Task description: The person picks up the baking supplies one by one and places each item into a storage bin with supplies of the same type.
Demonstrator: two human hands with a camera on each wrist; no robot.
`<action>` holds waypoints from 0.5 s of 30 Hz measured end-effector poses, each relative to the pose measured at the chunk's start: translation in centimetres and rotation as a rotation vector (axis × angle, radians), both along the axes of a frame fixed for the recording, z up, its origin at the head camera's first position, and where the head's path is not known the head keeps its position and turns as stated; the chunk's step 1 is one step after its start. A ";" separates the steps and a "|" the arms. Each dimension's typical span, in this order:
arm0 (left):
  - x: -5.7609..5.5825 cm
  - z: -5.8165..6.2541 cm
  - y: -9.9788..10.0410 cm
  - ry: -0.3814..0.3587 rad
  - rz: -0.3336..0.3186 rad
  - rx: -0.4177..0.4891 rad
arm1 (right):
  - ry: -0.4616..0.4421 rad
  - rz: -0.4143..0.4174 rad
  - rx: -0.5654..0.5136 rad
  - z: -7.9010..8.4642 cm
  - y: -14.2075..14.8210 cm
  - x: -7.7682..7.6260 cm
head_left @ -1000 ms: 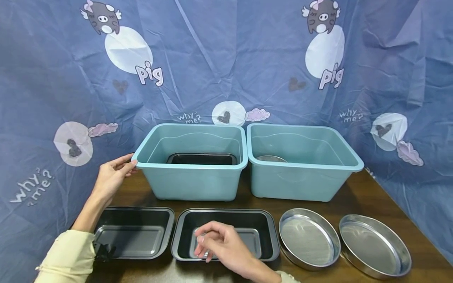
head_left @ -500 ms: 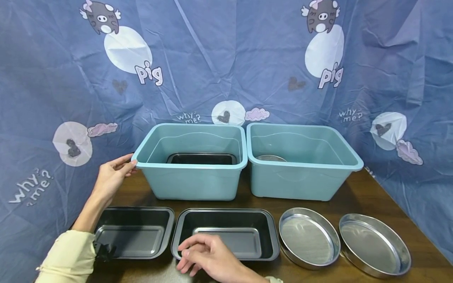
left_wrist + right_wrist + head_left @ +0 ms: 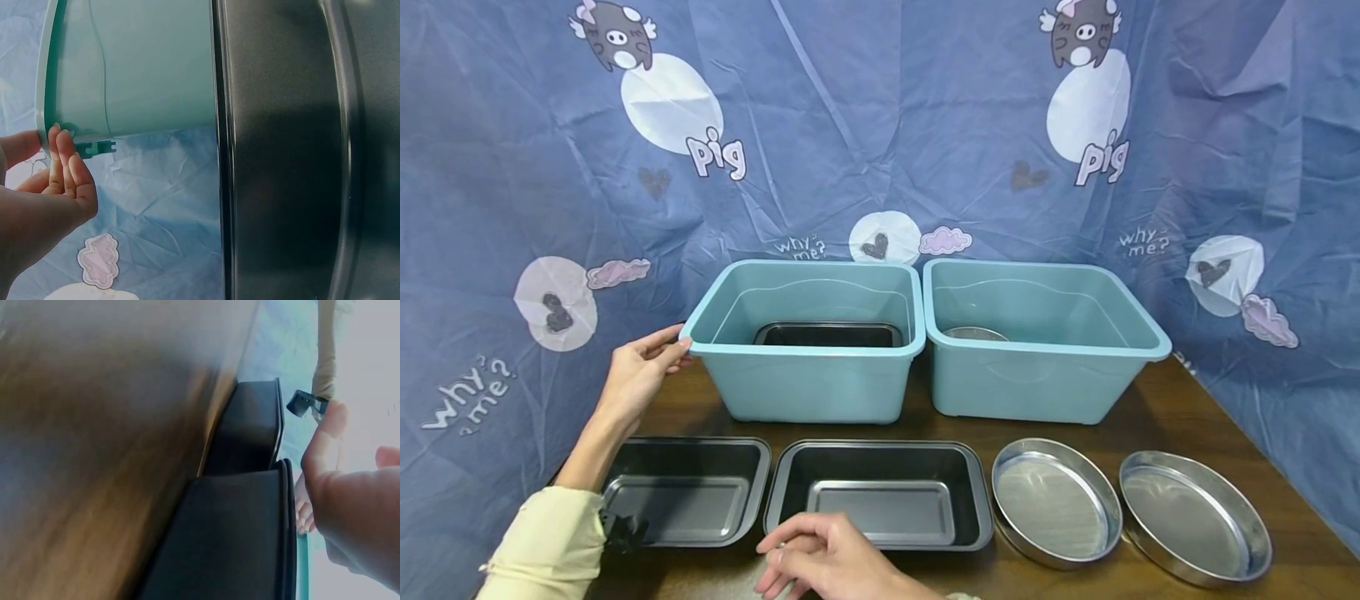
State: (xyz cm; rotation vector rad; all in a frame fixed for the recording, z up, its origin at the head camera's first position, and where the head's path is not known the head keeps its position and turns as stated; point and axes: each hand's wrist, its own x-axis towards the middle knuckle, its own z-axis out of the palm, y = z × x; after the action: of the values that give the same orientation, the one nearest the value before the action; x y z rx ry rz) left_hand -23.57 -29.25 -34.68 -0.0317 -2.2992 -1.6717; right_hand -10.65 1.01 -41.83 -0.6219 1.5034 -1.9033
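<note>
My left hand (image 3: 643, 371) pinches the left front corner of the rim of the left blue-green bin (image 3: 808, 387); the left wrist view shows thumb and fingers on that rim. A dark loaf pan (image 3: 842, 335) lies inside this bin. My right hand (image 3: 835, 554), fingers loosely bent and holding nothing, hovers by the near left corner of the middle loaf pan (image 3: 917, 508). Another loaf pan (image 3: 685, 500) lies to its left, partly behind my left forearm. In the right wrist view the outer sides of two loaf pans (image 3: 231, 531) show beside the hand.
A second blue-green bin (image 3: 1022, 383) stands to the right, with a round metal pan (image 3: 973, 334) partly visible inside. Two round metal pans, one nearer (image 3: 1056, 504) and one farther right (image 3: 1195, 517), lie on the wooden table (image 3: 1157, 417). A blue printed cloth (image 3: 880, 125) hangs behind.
My right hand has moved left and toward me, from above the middle loaf pan to its near left corner. My left hand stays on the bin's rim.
</note>
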 end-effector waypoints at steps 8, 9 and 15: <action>0.0 0.1 0.1 0.008 -0.004 0.011 | 0.018 -0.010 0.039 -0.3 -0.8 0.2; 0.1 0.1 0.1 0.008 -0.005 0.015 | 0.022 -0.013 0.041 -0.3 -0.8 0.2; 0.2 0.1 0.0 0.012 -0.012 0.020 | 0.012 -0.026 0.065 -0.4 -1.2 0.0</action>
State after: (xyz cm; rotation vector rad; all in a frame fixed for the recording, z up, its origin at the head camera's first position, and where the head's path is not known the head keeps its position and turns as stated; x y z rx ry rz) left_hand -23.41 -29.21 -34.60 -0.0507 -2.2776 -1.6959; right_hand -10.64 -0.18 -42.28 -0.5882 1.5820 -1.8649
